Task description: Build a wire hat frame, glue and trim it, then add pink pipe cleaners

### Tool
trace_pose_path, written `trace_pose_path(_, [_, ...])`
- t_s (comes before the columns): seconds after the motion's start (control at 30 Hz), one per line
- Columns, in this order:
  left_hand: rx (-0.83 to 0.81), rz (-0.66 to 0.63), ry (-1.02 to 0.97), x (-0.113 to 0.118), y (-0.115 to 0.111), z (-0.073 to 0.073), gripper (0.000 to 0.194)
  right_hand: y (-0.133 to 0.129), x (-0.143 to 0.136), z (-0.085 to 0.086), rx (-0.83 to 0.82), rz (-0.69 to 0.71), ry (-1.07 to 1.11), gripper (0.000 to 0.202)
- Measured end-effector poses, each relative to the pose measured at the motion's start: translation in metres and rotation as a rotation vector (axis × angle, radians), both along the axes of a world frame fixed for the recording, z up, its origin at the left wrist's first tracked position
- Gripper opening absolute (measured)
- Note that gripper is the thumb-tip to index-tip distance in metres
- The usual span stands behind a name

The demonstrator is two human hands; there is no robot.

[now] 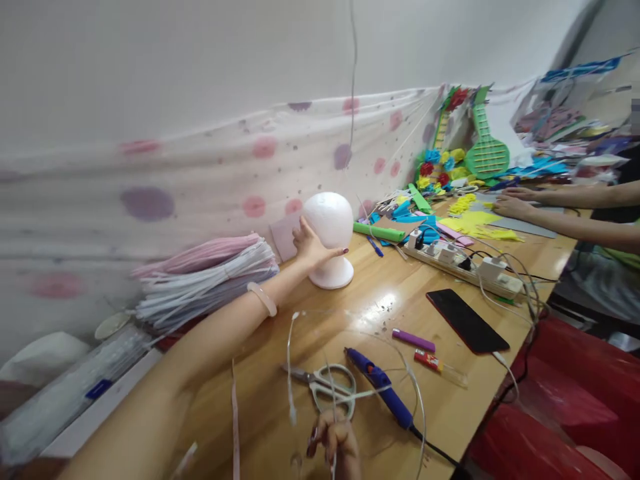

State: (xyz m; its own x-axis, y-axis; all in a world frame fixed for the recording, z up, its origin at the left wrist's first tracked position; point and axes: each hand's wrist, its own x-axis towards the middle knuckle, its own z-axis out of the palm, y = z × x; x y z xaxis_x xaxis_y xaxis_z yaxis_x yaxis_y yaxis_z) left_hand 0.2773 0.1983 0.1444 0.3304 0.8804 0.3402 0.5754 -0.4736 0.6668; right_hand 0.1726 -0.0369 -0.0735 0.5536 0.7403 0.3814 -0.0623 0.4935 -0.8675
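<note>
At the back of the table a white foam mannequin head stands upright on a round base. My left hand reaches out and grips it low on its left side, thumb across the narrow neck. Low in the view, my right hand has its fingers curled around a thin clear wire, which loops up over the table. White-handled scissors lie just beyond that hand, behind part of the wire. A blue glue gun rests to their right, its cord running off the front edge.
Bundles of pink and white pipe cleaners lie left. Rightward are a purple lighter, a red lighter, a phone and a power strip. Another person's hands work among coloured paper, near a green paper instrument.
</note>
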Motion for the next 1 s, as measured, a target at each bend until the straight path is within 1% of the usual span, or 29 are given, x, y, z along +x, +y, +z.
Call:
trace_pose_path(0.07, [0.001, -0.039, 0.022, -0.024, -0.011, 0.019, 0.116, -0.001, 0.003, 0.005, 0.052, 0.014, 0.013, 0.066])
trace_pose_path(0.1, [0.013, -0.052, 0.022, -0.040, -0.017, 0.030, 0.105, -0.002, 0.004, 0.009, 0.094, 0.016, 0.023, 0.068])
trace_pose_path(0.17, [0.032, -0.052, 0.014, -0.082, -0.032, 0.048, 0.074, -0.008, 0.005, 0.017, 0.158, 0.019, 0.058, 0.069])
trace_pose_path(0.2, [0.043, -0.030, 0.002, -0.106, -0.042, 0.054, 0.056, -0.012, 0.005, 0.021, 0.163, 0.043, 0.059, 0.067])
trace_pose_path(0.23, [0.066, -0.006, -0.003, -0.132, -0.055, 0.055, 0.040, -0.016, 0.005, 0.026, 0.136, 0.064, 0.061, 0.063])
trace_pose_path(0.27, [0.114, 0.024, 0.015, -0.157, -0.069, 0.053, 0.027, -0.021, 0.006, 0.030, 0.098, 0.088, 0.055, 0.058])
trace_pose_path(0.3, [0.112, 0.068, 0.045, -0.182, -0.085, 0.045, 0.019, -0.025, 0.007, 0.033, 0.061, 0.102, 0.050, 0.054])
trace_pose_path(0.33, [0.060, 0.134, 0.087, -0.204, -0.103, 0.033, 0.016, -0.029, 0.008, 0.035, 0.032, 0.109, 0.047, 0.049])
trace_pose_path(0.37, [-0.027, 0.222, 0.173, -0.224, -0.121, 0.016, 0.018, -0.032, 0.010, 0.036, 0.009, 0.109, 0.035, 0.047])
trace_pose_path(0.4, [-0.133, 0.302, 0.317, -0.239, -0.140, -0.003, 0.020, -0.035, 0.012, 0.036, -0.012, 0.099, 0.019, 0.046])
trace_pose_path(0.43, [-0.195, 0.345, 0.377, -0.251, -0.158, -0.024, 0.020, -0.037, 0.014, 0.036, -0.031, 0.089, -0.001, 0.046])
trace_pose_path(0.5, [-0.278, 0.387, 0.462, -0.266, -0.190, -0.065, 0.022, -0.040, 0.020, 0.033, -0.077, 0.073, -0.043, 0.046])
trace_pose_path(0.53, [-0.303, 0.398, 0.504, -0.269, -0.203, -0.082, 0.023, -0.042, 0.023, 0.032, -0.097, 0.073, -0.064, 0.047])
trace_pose_path(0.57, [-0.321, 0.384, 0.537, -0.271, -0.213, -0.096, 0.020, -0.044, 0.026, 0.031, -0.110, 0.079, -0.083, 0.047])
trace_pose_path(0.6, [-0.339, 0.375, 0.562, -0.272, -0.219, -0.107, 0.014, -0.047, 0.030, 0.031, -0.116, 0.093, -0.101, 0.048])
trace_pose_path(0.67, [-0.364, 0.359, 0.596, -0.277, -0.223, -0.119, 0.009, -0.054, 0.036, 0.031, -0.139, 0.123, -0.151, 0.047])
trace_pose_path(0.7, [-0.368, 0.364, 0.611, -0.281, -0.221, -0.122, 0.012, -0.058, 0.039, 0.032, -0.167, 0.136, -0.187, 0.045])
trace_pose_path(0.77, [-0.363, 0.398, 0.642, -0.294, -0.210, -0.124, 0.019, -0.065, 0.044, 0.032, -0.258, 0.157, -0.286, 0.039])
trace_pose_path(0.87, [-0.330, 0.491, 0.684, -0.315, -0.190, -0.126, 0.023, -0.069, 0.048, 0.030, -0.386, 0.190, -0.491, 0.038])
trace_pose_path(0.93, [-0.313, 0.540, 0.696, -0.327, -0.180, -0.129, 0.024, -0.065, 0.047, 0.028, -0.414, 0.192, -0.612, 0.037])
trace_pose_path(1.0, [-0.312, 0.559, 0.697, -0.336, -0.172, -0.132, 0.024, -0.058, 0.044, 0.026, -0.406, 0.130, -0.694, 0.035])
